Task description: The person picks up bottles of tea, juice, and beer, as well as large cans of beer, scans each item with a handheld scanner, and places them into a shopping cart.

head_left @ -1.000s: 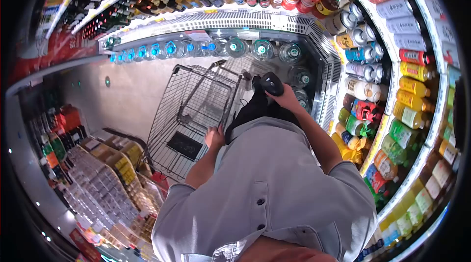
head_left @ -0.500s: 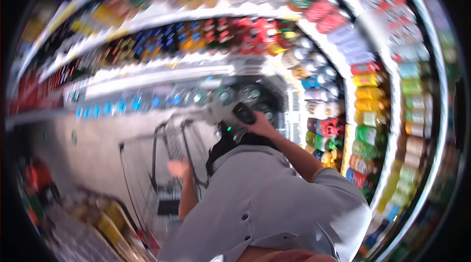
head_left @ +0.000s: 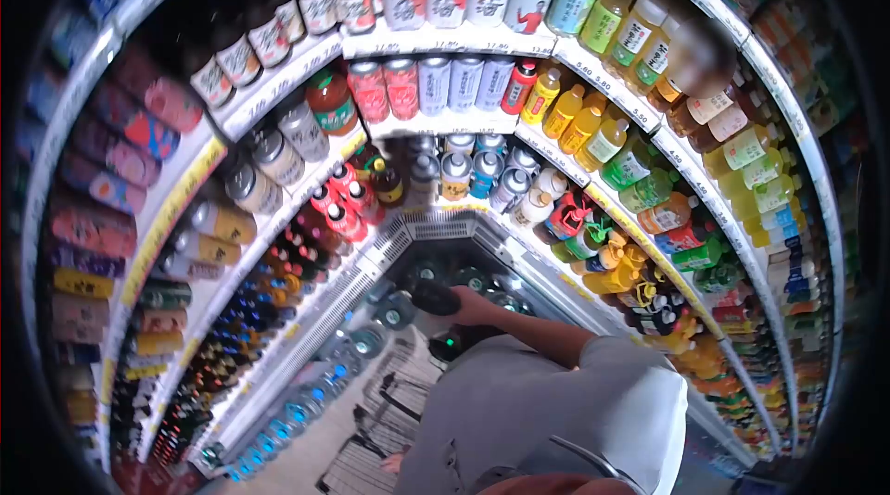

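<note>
cart on floor, stocked shelves

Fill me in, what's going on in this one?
A person in a grey shirt stands facing a corner of drinks shelves. Their right hand holds a dark handheld object out in front; what it is, I can't tell. Their left hand is mostly hidden, with a bit showing by a wire shopping cart; the grip is unclear. Large clear bottles line the foot of the shelves. Neither hand is on a shelf item.
</note>
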Demonstrator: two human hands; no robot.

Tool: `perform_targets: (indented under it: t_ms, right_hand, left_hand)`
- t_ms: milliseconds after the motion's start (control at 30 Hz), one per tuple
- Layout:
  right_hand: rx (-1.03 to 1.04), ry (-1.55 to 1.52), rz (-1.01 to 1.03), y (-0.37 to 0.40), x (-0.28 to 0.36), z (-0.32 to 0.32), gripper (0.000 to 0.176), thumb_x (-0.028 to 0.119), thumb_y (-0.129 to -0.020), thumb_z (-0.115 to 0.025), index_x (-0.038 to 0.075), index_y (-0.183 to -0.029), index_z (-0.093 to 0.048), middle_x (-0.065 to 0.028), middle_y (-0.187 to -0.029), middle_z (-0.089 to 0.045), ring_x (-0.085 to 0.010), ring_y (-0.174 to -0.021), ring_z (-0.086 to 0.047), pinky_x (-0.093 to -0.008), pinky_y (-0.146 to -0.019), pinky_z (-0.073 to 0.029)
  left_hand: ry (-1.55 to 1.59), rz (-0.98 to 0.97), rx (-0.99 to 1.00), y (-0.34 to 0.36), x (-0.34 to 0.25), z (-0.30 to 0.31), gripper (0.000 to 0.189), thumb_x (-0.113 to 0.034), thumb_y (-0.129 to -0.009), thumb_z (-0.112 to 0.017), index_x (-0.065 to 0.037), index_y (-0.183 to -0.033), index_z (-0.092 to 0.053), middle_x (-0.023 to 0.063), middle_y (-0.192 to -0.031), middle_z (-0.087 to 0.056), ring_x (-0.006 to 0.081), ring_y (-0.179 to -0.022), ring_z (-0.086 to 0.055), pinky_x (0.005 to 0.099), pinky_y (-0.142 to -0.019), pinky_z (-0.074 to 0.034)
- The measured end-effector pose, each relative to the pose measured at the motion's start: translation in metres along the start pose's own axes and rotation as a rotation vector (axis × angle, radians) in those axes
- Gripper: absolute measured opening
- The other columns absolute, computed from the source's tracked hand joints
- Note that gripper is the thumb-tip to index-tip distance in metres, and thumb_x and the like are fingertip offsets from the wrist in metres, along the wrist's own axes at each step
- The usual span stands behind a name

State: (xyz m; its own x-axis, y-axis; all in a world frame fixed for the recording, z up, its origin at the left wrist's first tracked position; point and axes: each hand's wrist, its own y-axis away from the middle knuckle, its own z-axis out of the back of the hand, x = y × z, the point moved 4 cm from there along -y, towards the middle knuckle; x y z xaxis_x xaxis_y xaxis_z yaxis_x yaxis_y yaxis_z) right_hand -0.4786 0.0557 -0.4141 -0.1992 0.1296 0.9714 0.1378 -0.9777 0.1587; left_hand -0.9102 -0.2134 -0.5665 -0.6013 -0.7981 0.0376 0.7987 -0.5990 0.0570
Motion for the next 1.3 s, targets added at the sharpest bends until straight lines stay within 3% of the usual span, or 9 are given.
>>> perform_targets:
  t_ms: [200, 233, 400, 467, 500, 767, 1033, 1133, 1300]
  right_hand:
    - [-0.442, -0.065, 0.042, -0.001, 0.056, 0.136, 0.033, 0.025, -0.084, -0.082, 0.004, -0.108, -0.07, -0.0062, -0.092, -0.074, -0.0119, -0.084, -0.065, -0.0324, -0.08, -0.053]
    - [-0.518, -0.046, 0.185, 0.004, 0.068, 0.16, 0.032, 0.023, -0.085, -0.081, 0.004, -0.108, -0.07, -0.0056, -0.091, -0.073, -0.0116, -0.082, -0.065, -0.0318, -0.079, -0.053]
    - [-0.971, -0.236, 0.095, 0.042, 0.063, 0.236, 0.023, 0.018, -0.088, -0.077, 0.005, -0.106, -0.07, -0.0008, -0.079, -0.067, -0.0084, -0.069, -0.056, -0.0312, -0.063, -0.048]
    - [-1.024, -0.304, 0.078, 0.057, 0.044, 0.244, 0.025, 0.018, -0.088, -0.076, 0.005, -0.108, -0.07, -0.0025, -0.082, -0.069, -0.0103, -0.071, -0.059, -0.0325, -0.066, -0.049]
    - [-1.049, -0.318, 0.083, 0.066, 0.039, 0.243, 0.025, 0.018, -0.088, -0.076, 0.005, -0.108, -0.07, -0.0025, -0.082, -0.069, -0.0103, -0.071, -0.059, -0.0325, -0.066, -0.049]
    - [-1.112, -0.258, -0.028, 0.12, 0.002, 0.189, 0.027, 0.018, -0.085, -0.079, 0.005, -0.107, -0.071, -0.0063, -0.088, -0.073, -0.0161, -0.079, -0.067, -0.0331, -0.075, -0.053]
    - [-1.21, -0.255, -0.108, 0.138, -0.01, 0.175, 0.023, 0.014, -0.082, -0.08, 0.004, -0.101, -0.074, -0.0059, -0.087, -0.074, -0.0137, -0.079, -0.069, -0.0313, -0.075, -0.054]
    - [-1.275, -0.265, -0.121, 0.138, -0.007, 0.186, 0.022, 0.016, -0.08, -0.082, 0.004, -0.097, -0.073, -0.0046, -0.084, -0.073, -0.0111, -0.075, -0.066, -0.0306, -0.072, -0.052]
    - [-1.247, -0.275, -0.135, 0.125, -0.009, 0.205, 0.022, 0.017, -0.081, -0.082, 0.003, -0.095, -0.072, -0.0046, -0.082, -0.072, -0.0114, -0.073, -0.064, -0.0315, -0.071, -0.052]
  left_hand:
    - [-0.093, -0.545, -0.483, -0.058, -0.094, -0.003, 0.094, -0.039, -0.08, -0.072, 0.011, -0.148, -0.03, 0.0322, -0.142, -0.044, 0.0455, -0.13, -0.047, 0.0549, -0.102, -0.046]
    - [-0.019, -0.506, 0.046, -0.084, -0.131, -0.017, 0.099, -0.037, -0.078, -0.072, 0.011, -0.151, -0.026, 0.0378, -0.15, -0.032, 0.0498, -0.139, -0.034, 0.0548, -0.116, -0.029]
    - [0.494, -1.238, 0.137, -0.088, -0.433, 0.084, 0.069, -0.013, -0.081, -0.069, 0.007, -0.142, -0.043, 0.0321, -0.138, -0.048, 0.0484, -0.132, -0.042, 0.0535, -0.113, -0.031]
    - [0.589, -1.487, 0.421, -0.031, -0.555, 0.173, 0.061, -0.011, -0.085, -0.066, 0.004, -0.14, -0.046, 0.0281, -0.128, -0.056, 0.0445, -0.12, -0.052, 0.0504, -0.104, -0.04]
    - [0.601, -1.658, 0.182, -0.01, -0.601, 0.187, 0.055, -0.013, -0.089, -0.064, 0.004, -0.138, -0.048, 0.0283, -0.123, -0.058, 0.045, -0.115, -0.055, 0.0488, -0.101, -0.043]
    - [0.994, -2.323, 0.083, 0.254, -0.774, 0.426, 0.046, -0.011, -0.09, -0.065, 0.004, -0.133, -0.053, 0.0269, -0.131, -0.054, 0.0444, -0.121, -0.053, 0.0474, -0.105, -0.042]
    - [1.386, -2.177, -0.633, 0.345, -0.874, 0.548, 0.038, -0.012, -0.093, -0.06, 0.003, -0.128, -0.055, 0.0264, -0.127, -0.054, 0.044, -0.123, -0.049, 0.0504, -0.107, -0.038]
    - [0.992, -2.282, -0.543, 0.367, -0.889, 0.557, 0.033, -0.016, -0.094, -0.061, 0.003, -0.121, -0.057, 0.0234, -0.112, -0.056, 0.0421, -0.109, -0.051, 0.0524, -0.097, -0.04]
    - [1.292, -2.241, -0.431, 0.363, -0.877, 0.551, 0.034, -0.018, -0.093, -0.066, 0.001, -0.119, -0.056, 0.021, -0.106, -0.054, 0.0399, -0.105, -0.05, 0.0481, -0.094, -0.042]
